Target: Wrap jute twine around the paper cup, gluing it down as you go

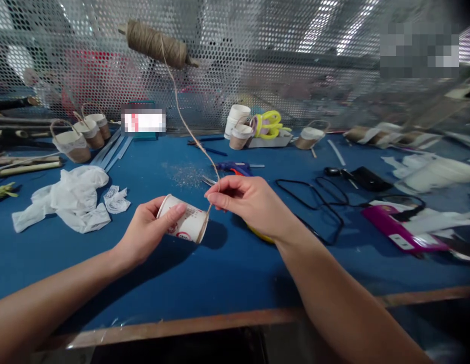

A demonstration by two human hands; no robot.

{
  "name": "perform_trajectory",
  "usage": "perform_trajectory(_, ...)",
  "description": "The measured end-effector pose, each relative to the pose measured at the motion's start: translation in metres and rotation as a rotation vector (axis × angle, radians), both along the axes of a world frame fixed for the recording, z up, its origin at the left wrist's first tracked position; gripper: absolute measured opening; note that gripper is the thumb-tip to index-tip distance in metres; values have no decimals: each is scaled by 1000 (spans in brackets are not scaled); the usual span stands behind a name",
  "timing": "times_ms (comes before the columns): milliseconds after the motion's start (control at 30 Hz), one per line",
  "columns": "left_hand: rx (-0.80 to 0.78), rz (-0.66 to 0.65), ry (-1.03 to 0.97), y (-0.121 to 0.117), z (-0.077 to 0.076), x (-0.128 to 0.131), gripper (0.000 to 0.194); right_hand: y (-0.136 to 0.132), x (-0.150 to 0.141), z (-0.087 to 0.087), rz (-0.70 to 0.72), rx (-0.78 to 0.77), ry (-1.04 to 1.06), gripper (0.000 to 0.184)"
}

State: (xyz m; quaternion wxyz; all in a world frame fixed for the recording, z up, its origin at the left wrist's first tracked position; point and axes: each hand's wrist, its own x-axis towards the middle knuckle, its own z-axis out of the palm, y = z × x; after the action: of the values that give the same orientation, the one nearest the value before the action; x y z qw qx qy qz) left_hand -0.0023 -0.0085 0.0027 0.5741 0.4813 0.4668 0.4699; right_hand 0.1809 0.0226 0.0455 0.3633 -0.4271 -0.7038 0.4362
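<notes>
My left hand (153, 222) is closed around a white paper cup (187, 222) with red print, tilted on its side above the table. Its base points right, towards my other hand. Between thumb and fingers, my right hand (238, 197) pinches a strand of twine (189, 132) just beside the cup's base. The strand's lower end reaches the base, and a bit of brown twine shows along that edge. Upward, the strand runs to a twine spool (156, 44) on a rod against the perforated metal screen. A blue glue gun (235, 167) lies behind my right hand, partly hidden.
Several twine-wrapped cups with handles (72, 144) stand at the back. White lace fabric (74, 199) lies left. Yellow-handled scissors (268, 124) stand by stacked cups (237, 120). A black cable (329, 212) and a purple power strip (402, 227) lie right. The table's front edge (204, 323) is near me.
</notes>
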Motion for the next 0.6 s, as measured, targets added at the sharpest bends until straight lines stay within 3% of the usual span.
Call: perform_trajectory(600, 81, 28, -59, -4, -2, -1, 19, 1, -1, -8, -13, 45, -84, 15)
